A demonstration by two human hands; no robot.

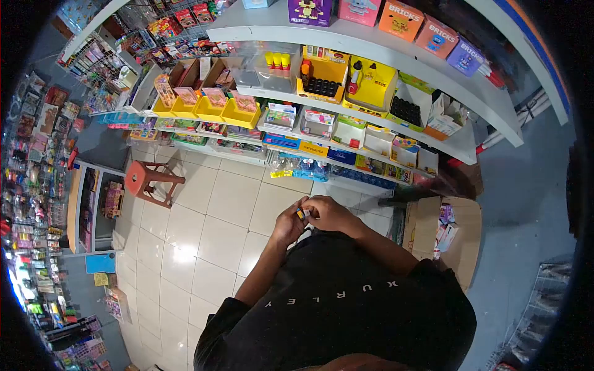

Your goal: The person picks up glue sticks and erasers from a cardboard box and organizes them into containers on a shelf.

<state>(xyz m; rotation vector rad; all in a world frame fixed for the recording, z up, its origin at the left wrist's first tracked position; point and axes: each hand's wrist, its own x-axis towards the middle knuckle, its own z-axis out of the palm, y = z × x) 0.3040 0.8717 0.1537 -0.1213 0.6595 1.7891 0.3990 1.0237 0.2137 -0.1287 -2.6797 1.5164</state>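
Note:
Close in front of my chest, my left hand [288,224] and my right hand [330,214] meet over a small item with blue, yellow and white on it [302,213]. The fingers of my left hand are curled around it from the left. From the other side, my right hand touches it with bent fingers pinched together. Most of the item is covered by the fingers, so its kind is too small to tell. Below the hands is the front of my black shirt [346,290].
Ahead stand white shelves [371,46] with boxes and stationery, including yellow bins [210,110]. A red stool [151,182] is on the tiled floor [216,222] to the left. An opened cardboard box [464,260] with packages stands at my right. Hanging goods [37,185] line the far left.

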